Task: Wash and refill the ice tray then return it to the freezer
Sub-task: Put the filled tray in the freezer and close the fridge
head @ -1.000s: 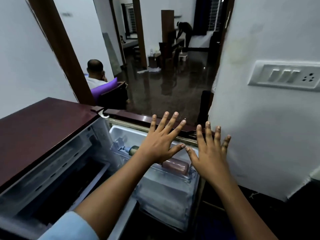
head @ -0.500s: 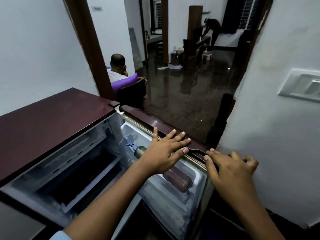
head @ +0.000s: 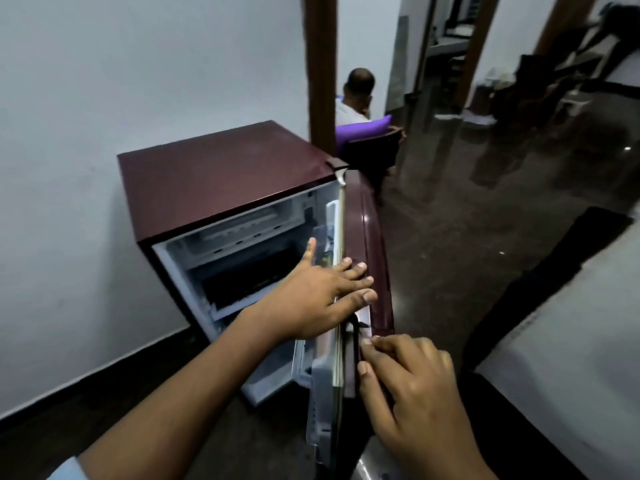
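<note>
A small maroon fridge (head: 225, 174) stands against the white wall with its door (head: 370, 237) swung out, seen edge-on. Inside at the top is the freezer compartment (head: 242, 230), pale and frosted, with a dark cavity below it. No ice tray shows anywhere. My left hand (head: 311, 299) lies flat over the door's top edge, fingers straight across it. My right hand (head: 415, 393) is lower on the door, with fingers and thumb curled onto the dark handle (head: 353, 341) at the door's outer edge.
A person (head: 356, 95) sits in a purple chair past the wooden door frame (head: 320, 64). Dark glossy floor (head: 450, 254) stretches to the right. A white wall corner (head: 571, 341) stands close on my right. Furniture is blurred at the far back.
The view has pulled back and turned left, so the whole fridge shows. The door now appears edge-on instead of facing me. My right hand curled onto the handle; my left settled on the door's top edge.
</note>
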{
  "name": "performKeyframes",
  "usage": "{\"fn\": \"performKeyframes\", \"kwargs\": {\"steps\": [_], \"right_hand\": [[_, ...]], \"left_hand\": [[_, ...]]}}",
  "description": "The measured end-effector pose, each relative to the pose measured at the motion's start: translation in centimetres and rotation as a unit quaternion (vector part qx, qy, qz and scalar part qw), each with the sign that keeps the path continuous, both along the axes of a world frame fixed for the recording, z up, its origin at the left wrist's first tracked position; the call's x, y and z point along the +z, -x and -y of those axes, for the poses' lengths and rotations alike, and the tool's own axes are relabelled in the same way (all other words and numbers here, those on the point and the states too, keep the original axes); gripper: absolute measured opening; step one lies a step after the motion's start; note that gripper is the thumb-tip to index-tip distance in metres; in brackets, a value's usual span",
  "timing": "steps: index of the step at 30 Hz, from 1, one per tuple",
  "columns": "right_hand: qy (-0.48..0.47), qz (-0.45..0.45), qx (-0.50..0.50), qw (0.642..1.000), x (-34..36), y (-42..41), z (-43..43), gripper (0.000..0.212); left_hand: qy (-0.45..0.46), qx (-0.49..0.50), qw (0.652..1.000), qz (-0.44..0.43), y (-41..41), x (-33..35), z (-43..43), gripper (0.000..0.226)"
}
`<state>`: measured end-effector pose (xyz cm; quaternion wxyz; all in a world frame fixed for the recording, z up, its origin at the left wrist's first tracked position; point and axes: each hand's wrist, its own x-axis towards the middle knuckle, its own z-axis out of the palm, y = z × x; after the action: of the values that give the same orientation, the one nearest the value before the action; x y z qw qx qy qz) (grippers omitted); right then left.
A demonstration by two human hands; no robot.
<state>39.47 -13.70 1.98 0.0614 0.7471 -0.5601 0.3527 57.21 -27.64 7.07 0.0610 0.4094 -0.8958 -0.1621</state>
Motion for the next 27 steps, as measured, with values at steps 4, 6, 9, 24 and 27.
{"fn": "performKeyframes", "kwargs": {"steps": [4, 6, 9, 24, 27], "right_hand": [[-0.021, -0.004, 0.08, 0.997, -1.0, -3.5, 1.0, 0.044], [-0.032, -0.015, 0.117, 0.993, -1.4, -5.2, 1.8, 0.049], [-0.043, -0.039, 0.174, 0.983, -1.8, -8.0, 3.3, 0.054], [-0.018, -0.1, 0.202, 0.974, -3.3, -19.9, 11.7, 0.058], [-0.007, -0.115, 0.178, 0.977, -3.5, -21.6, 13.0, 0.059]], "left_hand": [[0.013, 0.059, 0.997, 0.043, -2.6, 0.3, -0.7, 0.058], [0.01, 0.088, 0.995, 0.048, -4.1, 0.3, -0.7, 0.057], [0.0, 0.137, 0.989, 0.062, -6.7, 0.4, -0.7, 0.055], [0.067, 0.276, 0.959, 0.009, -23.7, 0.0, 4.6, 0.06], [0.08, 0.315, 0.946, 0.006, -28.5, -0.4, 6.1, 0.071]]}}
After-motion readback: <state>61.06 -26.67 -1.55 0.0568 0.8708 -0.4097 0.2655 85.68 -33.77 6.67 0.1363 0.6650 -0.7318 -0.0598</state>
